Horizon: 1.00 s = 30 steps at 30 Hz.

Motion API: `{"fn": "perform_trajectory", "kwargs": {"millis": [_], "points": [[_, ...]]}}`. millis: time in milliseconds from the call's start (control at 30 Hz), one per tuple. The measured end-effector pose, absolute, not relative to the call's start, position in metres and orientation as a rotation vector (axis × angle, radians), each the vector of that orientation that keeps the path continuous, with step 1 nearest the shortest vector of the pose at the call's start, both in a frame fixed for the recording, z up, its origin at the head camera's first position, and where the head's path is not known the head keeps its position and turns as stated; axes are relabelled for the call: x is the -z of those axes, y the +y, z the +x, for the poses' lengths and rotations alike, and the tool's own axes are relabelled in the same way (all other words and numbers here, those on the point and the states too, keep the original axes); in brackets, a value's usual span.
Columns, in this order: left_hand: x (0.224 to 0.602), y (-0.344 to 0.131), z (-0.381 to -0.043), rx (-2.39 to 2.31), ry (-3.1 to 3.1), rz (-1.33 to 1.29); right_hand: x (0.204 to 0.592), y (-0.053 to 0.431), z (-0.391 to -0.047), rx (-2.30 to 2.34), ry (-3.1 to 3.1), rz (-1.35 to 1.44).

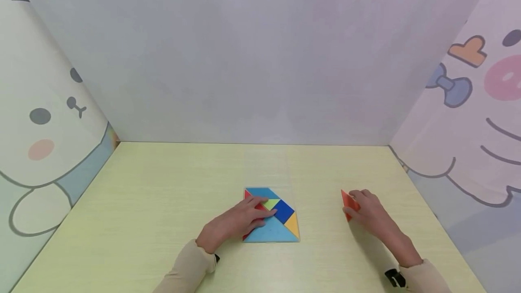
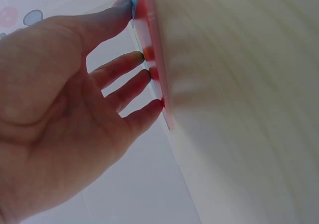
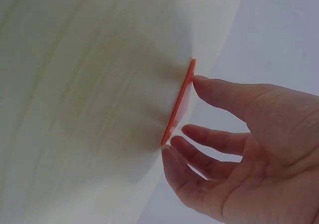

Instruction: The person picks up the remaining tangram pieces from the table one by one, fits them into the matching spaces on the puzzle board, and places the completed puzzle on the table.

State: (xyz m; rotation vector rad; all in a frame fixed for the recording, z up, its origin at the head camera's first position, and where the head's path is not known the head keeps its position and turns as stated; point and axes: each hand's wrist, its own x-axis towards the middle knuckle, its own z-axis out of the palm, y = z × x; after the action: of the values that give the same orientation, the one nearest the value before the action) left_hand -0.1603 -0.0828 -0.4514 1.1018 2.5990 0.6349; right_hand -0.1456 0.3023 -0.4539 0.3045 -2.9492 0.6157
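The left hand [image 1: 236,221] rests with spread, nearly straight fingers on a set of tangram pieces lying together on the table. Among them are a light blue piece [image 1: 257,191] at the top, a larger light blue triangle [image 1: 272,232] at the bottom, a green piece [image 1: 271,203], a dark blue square [image 1: 284,212] and a yellow triangle [image 1: 292,226]. A red piece [image 2: 144,15] is partly covered by the left fingers. To the right, the right hand [image 1: 372,211] pinches an orange triangular tangram piece [image 3: 178,104] by its edges, between thumb and fingertips.
The pieces and both hands are at a pale wood-grain table [image 1: 171,184]. A plain grey wall [image 1: 260,67] stands behind it. Side panels with cartoon drawings rise at the left [image 1: 49,71] and right [image 1: 460,134].
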Motion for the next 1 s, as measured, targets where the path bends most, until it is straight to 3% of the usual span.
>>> {"fn": "perform_trajectory", "kwargs": {"millis": [1000], "points": [[0.453,-0.0823,-0.1617,-0.623,2.61,1.123,0.4526,0.3029,-0.1477,-0.775,-2.982,0.243]]}}
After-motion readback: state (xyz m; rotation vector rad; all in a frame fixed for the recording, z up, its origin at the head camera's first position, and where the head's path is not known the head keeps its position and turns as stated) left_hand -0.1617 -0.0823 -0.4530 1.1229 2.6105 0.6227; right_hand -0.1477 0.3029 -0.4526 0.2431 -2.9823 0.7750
